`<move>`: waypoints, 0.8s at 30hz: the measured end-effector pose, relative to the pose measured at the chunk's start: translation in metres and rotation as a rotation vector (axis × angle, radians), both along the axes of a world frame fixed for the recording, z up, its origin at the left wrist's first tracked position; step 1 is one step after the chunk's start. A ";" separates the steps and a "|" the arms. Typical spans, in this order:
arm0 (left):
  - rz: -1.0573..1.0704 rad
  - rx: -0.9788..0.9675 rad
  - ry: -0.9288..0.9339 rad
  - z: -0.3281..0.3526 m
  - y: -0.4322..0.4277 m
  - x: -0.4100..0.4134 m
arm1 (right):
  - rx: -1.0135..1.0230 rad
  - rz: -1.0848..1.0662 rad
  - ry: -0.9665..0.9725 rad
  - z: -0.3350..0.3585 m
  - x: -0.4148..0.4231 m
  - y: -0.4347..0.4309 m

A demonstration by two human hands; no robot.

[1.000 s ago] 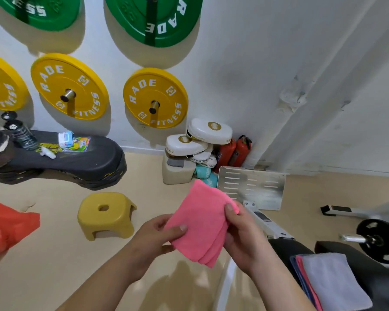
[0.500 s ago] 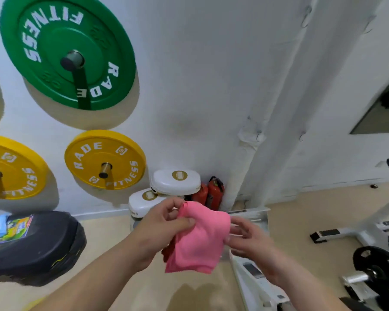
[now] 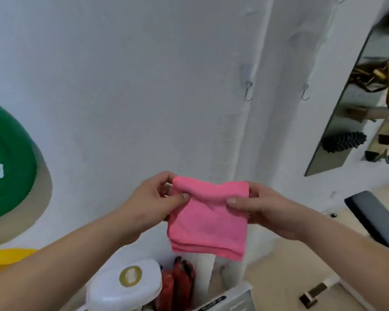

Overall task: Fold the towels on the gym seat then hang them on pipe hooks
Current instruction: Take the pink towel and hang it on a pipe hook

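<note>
Towel went from bunched in the left hand to stretched between both. Folded pink cloth towel (image 3: 208,218) hangs mid-air at 6 o'clock; left hand (image 3: 153,198) and right hand (image 3: 263,209) each pinch a top corner. Metal hook (image 3: 248,92) on white pipe (image 3: 238,135) at 1 o'clock, second hook (image 3: 305,93) at 2. Green weight plate (image 3: 7,167) at 9, cut off, only "R" readable. White case (image 3: 126,288) at 7: gold emblem too blurred to read.
</note>
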State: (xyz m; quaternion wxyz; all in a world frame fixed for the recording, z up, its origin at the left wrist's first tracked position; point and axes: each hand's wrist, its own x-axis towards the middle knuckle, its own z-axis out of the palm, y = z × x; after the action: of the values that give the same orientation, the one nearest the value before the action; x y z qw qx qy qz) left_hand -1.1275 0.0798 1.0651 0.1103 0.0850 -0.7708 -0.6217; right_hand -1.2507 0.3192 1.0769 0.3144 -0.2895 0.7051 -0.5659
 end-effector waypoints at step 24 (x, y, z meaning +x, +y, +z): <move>-0.082 -0.304 0.477 0.337 0.020 -0.309 | -0.154 -0.452 0.824 0.347 -0.289 0.022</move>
State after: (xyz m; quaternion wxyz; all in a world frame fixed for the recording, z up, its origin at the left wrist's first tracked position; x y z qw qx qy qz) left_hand -1.4367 0.1001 1.4018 0.2745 -0.1124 -0.8104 -0.5053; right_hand -1.5398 0.3410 1.4241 -0.1450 -0.3515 0.7723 -0.5088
